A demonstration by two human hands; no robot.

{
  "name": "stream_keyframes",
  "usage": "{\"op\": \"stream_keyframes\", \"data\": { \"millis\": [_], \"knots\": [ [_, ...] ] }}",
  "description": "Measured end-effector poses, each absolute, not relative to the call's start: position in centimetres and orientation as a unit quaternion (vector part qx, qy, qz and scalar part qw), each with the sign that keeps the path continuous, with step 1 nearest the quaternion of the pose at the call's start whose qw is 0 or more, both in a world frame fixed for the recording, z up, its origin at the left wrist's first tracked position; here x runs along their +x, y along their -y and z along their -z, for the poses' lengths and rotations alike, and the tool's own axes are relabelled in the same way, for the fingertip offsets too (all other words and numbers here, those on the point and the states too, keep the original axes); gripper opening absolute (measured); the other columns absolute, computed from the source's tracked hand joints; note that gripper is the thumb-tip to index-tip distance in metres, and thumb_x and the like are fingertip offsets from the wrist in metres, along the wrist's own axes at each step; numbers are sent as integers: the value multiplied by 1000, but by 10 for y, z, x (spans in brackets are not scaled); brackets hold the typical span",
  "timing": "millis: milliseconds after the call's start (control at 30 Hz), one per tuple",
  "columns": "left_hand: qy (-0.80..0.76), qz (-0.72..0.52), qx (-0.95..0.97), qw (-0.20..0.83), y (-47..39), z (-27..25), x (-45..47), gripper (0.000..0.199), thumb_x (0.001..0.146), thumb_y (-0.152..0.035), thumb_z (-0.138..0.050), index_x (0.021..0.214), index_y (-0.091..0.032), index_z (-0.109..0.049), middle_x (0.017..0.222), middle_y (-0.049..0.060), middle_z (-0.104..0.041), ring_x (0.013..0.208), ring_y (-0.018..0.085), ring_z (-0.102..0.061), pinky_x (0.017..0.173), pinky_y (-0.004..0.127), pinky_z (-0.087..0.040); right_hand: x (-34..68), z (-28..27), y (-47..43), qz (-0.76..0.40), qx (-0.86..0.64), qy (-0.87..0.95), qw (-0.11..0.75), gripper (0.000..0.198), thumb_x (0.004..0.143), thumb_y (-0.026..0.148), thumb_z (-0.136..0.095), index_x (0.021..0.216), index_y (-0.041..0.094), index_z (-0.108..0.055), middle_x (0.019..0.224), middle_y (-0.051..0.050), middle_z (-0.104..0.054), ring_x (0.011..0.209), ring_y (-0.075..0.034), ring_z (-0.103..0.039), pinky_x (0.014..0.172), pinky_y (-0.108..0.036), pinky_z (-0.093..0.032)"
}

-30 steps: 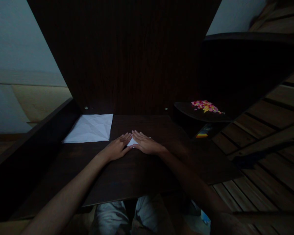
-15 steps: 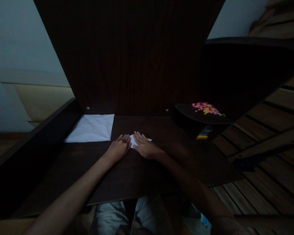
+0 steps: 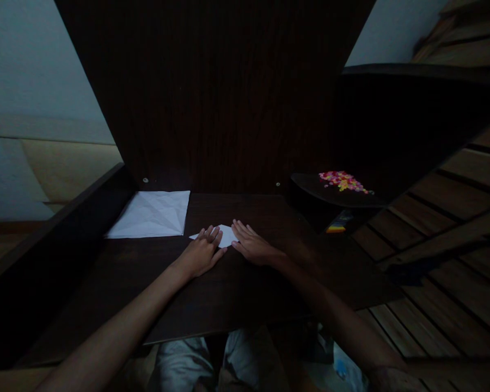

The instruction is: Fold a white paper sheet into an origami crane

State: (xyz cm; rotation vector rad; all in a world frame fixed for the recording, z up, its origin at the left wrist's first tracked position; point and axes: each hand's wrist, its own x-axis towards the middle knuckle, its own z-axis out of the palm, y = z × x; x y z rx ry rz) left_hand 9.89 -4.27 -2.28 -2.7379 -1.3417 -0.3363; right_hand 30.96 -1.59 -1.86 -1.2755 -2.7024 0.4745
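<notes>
- Dark wooden surface (image 3: pixel 212 302), tall dark panel (image 3: pixel 208 109) behind; pale wall (image 3: pixel 24 65) left, wooden slats (image 3: pixel 445 223) right.
- Small folded white paper (image 3: pixel 227 237) lies mid-surface.
- Left hand (image 3: pixel 202 255): fingers extended flat over it, unclenched.
- Right hand (image 3: pixel 253 246): fingers straight, unclenched, at its right side.
- White sheets (image 3: pixel 155 213) lie to the left; colourful bits (image 3: pixel 343 181) on a curved shelf (image 3: pixel 310 188), right.

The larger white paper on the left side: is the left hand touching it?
Apart. The head view shows a strip of dark desk between the larger white paper and the left hand, which lies over the small white paper.
</notes>
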Motion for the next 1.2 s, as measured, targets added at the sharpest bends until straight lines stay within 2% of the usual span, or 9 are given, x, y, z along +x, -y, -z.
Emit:
{"op": "stream_keyframes", "data": {
  "millis": [133,267,367,500,700,867,967,1067,1200],
  "knots": [
    [443,123,-887,34,42,21,101,54,94,-46,-32,127,-8,-50,135,20,-50,129,32,-41,104,46,-35,328,25,13,-167,-428,881,111,58,95,41,-29,143,9,-30,151,-16,-22,142,-25,-15,115,-47,-16],
    [460,134,-877,30,40,20,102,50,93,-46,-34,124,-11,-54,133,18,-53,126,31,-46,103,45,-37,335,27,8,-176,-460,844,212,47,87,39,-52,128,16,-53,141,-14,-44,135,-26,-34,110,-47,-27],
    [464,139,-874,19,39,20,102,53,92,-44,-37,134,-13,-45,139,16,-47,129,31,-42,104,45,-35,333,23,7,-193,-459,823,273,36,78,31,-64,112,19,-64,126,-11,-59,124,-26,-48,104,-44,-36],
    [452,138,-881,-4,39,20,103,61,91,-44,-39,144,-16,-28,147,13,-36,134,32,-33,107,50,-29,331,13,10,-242,-455,796,318,32,74,29,-69,105,19,-67,107,-9,-67,101,-23,-61,93,-40,-44],
    [447,179,-876,-12,41,13,109,62,93,-50,-32,146,-18,-23,150,12,-30,138,30,-27,107,49,-29,327,6,18,-348,-429,739,385,33,74,31,-67,104,19,-66,102,-6,-69,95,-21,-63,88,-36,-47],
    [456,224,-861,-2,41,6,113,57,94,-46,-32,146,-22,-25,149,10,-33,135,30,-31,101,48,-35,318,7,16,-417,-413,662,467,18,73,34,-66,77,17,-66,74,-2,-67,71,-16,-63,70,-29,-50],
    [459,269,-847,-7,40,0,112,57,94,-45,-35,146,-23,-25,148,10,-36,130,29,-35,100,48,-35,311,1,13,-411,-400,645,505,20,74,36,-65,72,17,-62,64,0,-62,61,-13,-59,60,-25,-47],
    [453,331,-827,-24,36,-8,109,56,94,-43,-37,145,-23,-27,143,10,-41,127,27,-36,101,46,-33,305,-11,7,-385,-403,638,532,22,76,40,-63,78,18,-62,65,0,-60,55,-12,-57,47,-22,-42],
    [447,410,-793,-60,23,-24,105,45,94,-38,-39,136,-21,-43,127,9,-55,117,23,-45,100,42,-36,297,-34,-5,-294,-392,685,539,23,81,39,-59,84,17,-64,70,-1,-62,56,-12,-56,51,-24,-43]
  ]
}}
